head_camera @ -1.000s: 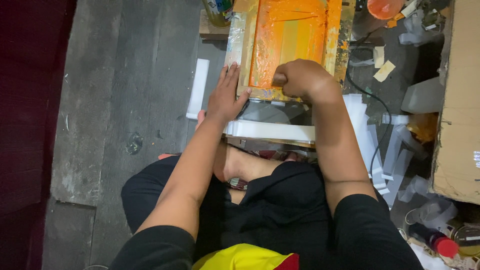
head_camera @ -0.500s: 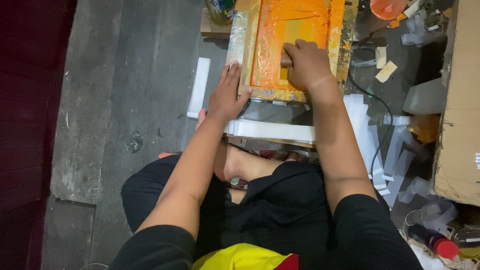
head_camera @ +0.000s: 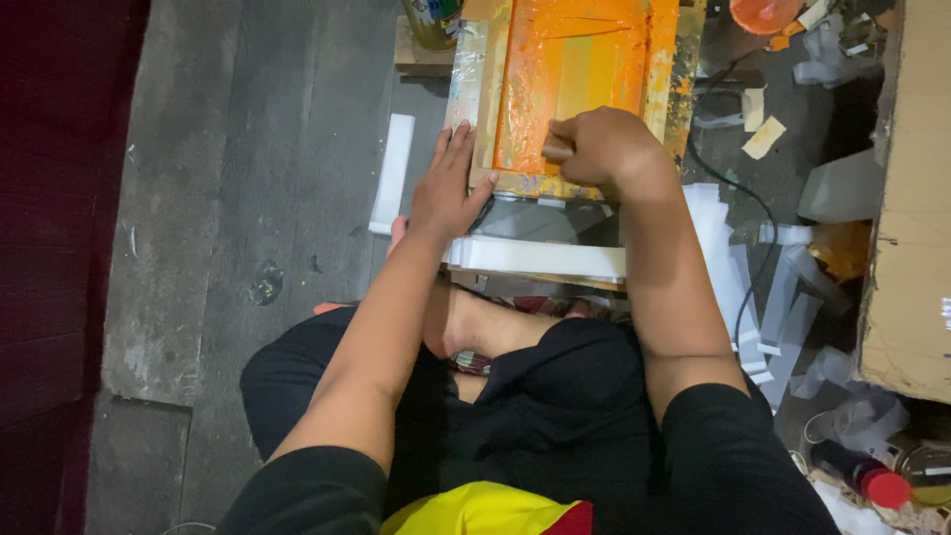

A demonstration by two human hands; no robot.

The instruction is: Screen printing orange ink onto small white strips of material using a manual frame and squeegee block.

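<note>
stack of white paper strips (head_camera: 540, 258) at knees | left hand (head_camera: 451, 188) flat, fingers spread, pinning near-left rail of orange-inked wooden screen-printing frame (head_camera: 575, 89) | right hand (head_camera: 604, 149) fisted on small squeegee handle (head_camera: 557, 151) on mesh | frame likely rigid, light, ink slick: hold by bare wooden rails

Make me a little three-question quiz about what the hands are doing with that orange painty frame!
1. True or false: the left hand lies flat on the left edge of the wooden frame.
2. What colour is the ink spread inside the frame?
A. blue
B. orange
C. green
3. Fill in: the right hand is closed in a ____ on a tool that is mostly hidden.

Key
1. True: the fingers are stretched out on the frame's edge.
2. B: orange covers the screen.
3. Fist: the fingers curl around something at the frame's near end.
</note>
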